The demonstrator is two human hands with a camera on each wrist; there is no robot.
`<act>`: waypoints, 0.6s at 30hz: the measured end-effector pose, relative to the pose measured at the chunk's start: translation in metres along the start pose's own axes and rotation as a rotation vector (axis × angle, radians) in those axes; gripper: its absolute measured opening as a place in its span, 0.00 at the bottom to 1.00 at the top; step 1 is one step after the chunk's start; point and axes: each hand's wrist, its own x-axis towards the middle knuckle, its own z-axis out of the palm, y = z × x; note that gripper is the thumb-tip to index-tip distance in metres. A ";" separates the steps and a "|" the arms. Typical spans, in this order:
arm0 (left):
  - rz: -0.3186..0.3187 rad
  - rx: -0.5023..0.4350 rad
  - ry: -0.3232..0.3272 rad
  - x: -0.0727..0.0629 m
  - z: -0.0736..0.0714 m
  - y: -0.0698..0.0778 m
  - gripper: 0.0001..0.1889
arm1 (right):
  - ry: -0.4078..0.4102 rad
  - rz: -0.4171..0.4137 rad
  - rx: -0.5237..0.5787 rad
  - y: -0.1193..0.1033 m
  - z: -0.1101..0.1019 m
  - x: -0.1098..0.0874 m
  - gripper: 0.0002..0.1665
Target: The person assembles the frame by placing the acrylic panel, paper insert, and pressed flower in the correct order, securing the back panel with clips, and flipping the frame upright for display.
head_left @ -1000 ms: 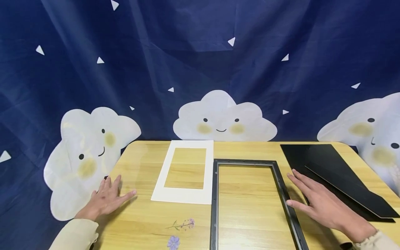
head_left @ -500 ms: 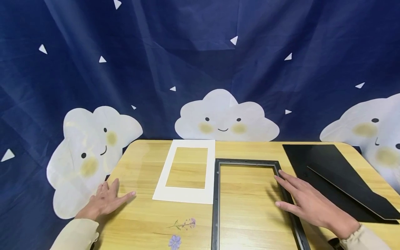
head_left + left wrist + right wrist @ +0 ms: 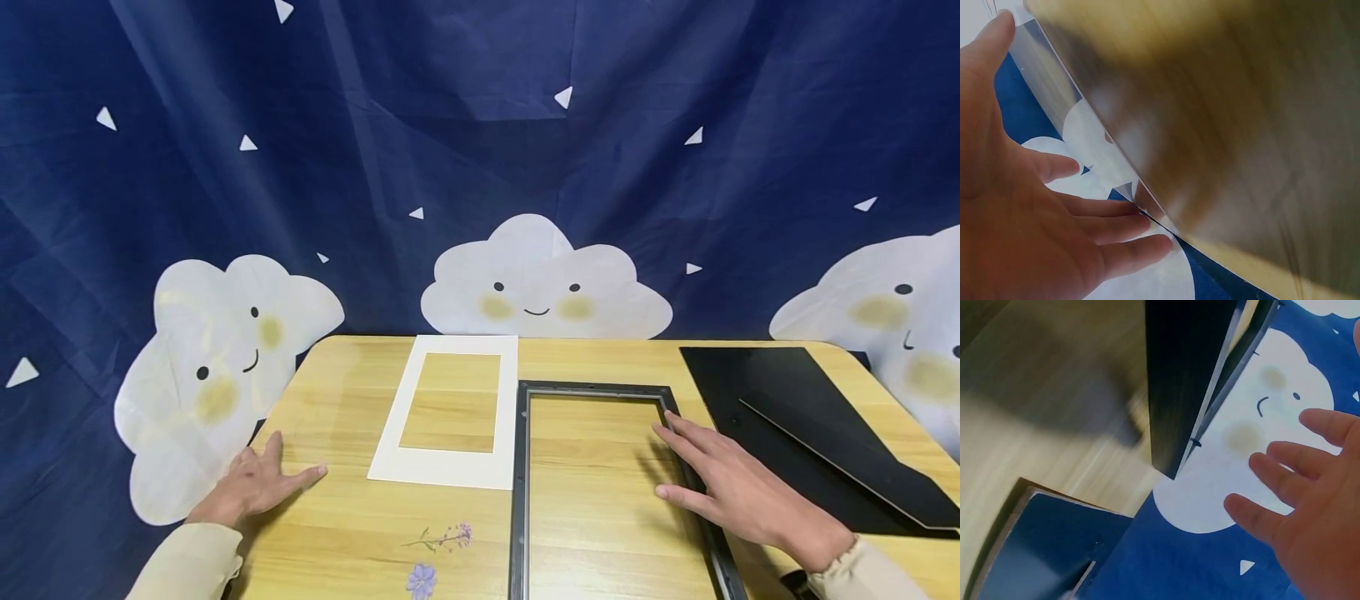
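My left hand (image 3: 255, 485) is at the table's left side, fingers spread and straight. In the left wrist view its fingertips are close to a clear, shiny strip (image 3: 1054, 81) along the table edge; contact is hard to tell. Over the right rail of an empty black picture frame (image 3: 519, 500) my right hand (image 3: 738, 483) hovers with extended fingers, holding nothing. The frame lies flat, its near end cut off by the view. A white mat board (image 3: 442, 467) with a rectangular window lies left of it. Nearer are a pressed purple flower sprig (image 3: 450, 537) and a single purple blossom (image 3: 422, 581).
Two black boards (image 3: 847, 467) lie at the right of the wooden table (image 3: 345, 417), one slanting over the other and partly behind my right forearm. A dark blue curtain (image 3: 480, 150) with white clouds hangs behind the table.
My right hand has moved left, from beside the frame's right rail to over it. The left hand has barely moved. The view has shifted slightly.
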 end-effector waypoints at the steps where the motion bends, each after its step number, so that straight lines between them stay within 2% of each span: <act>1: -0.011 -0.002 -0.002 0.000 0.000 0.000 0.64 | -0.009 0.013 0.004 0.001 0.000 0.000 0.42; 9: -0.061 0.017 -0.008 0.003 -0.003 0.001 0.66 | -0.098 0.153 0.052 0.007 0.004 -0.004 0.45; 15: -0.086 0.012 0.006 0.004 -0.008 0.002 0.70 | -0.101 0.181 0.092 0.009 0.006 -0.007 0.46; 18: -0.094 0.010 -0.015 0.005 -0.011 0.004 0.72 | -0.112 0.193 0.110 0.010 0.006 -0.007 0.46</act>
